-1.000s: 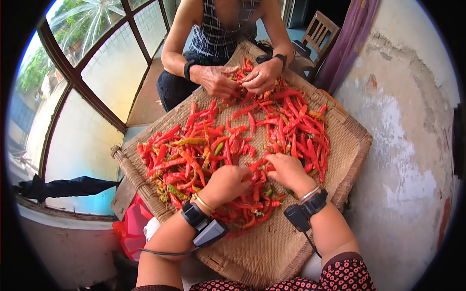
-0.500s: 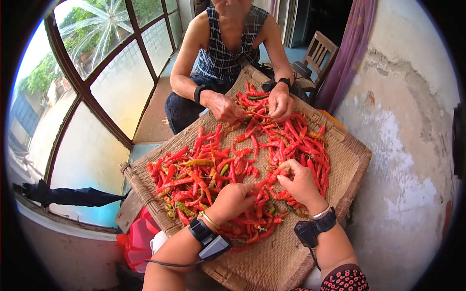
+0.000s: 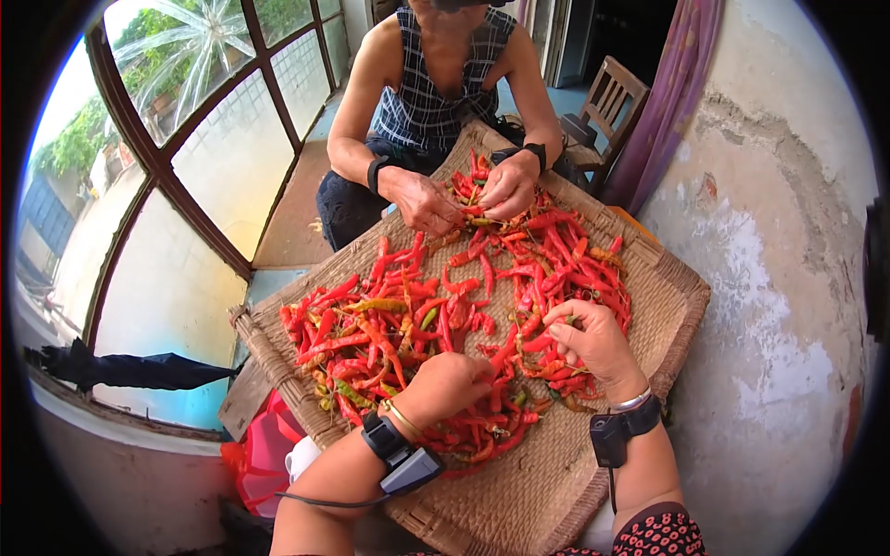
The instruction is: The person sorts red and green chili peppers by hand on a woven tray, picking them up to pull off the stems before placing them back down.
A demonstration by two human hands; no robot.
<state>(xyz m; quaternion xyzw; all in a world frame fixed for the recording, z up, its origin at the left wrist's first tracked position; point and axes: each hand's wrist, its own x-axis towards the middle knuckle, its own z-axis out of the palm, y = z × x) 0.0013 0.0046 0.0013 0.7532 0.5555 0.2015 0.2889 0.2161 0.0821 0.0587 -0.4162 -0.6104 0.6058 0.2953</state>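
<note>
Left hand (image 3: 447, 382) curled knuckles-up on the chillies (image 3: 408, 306), fingertips sunk among them; grip impossible to tell. Right hand (image 3: 593, 345) nearly closed, thumb and fingers pinched on one chilli (image 3: 556, 326) at the heap's right side. Heap across most of the tray (image 3: 547, 463), with bare weave open along the near rim and right corner. Wall (image 3: 779, 278) just beside the right rim, window (image 3: 204, 167) near the left. Another person's hands (image 3: 422, 199) close together on chillies at the far rim. Near rim partly hidden by forearms; pinched chilli mostly covered by fingers.
</note>
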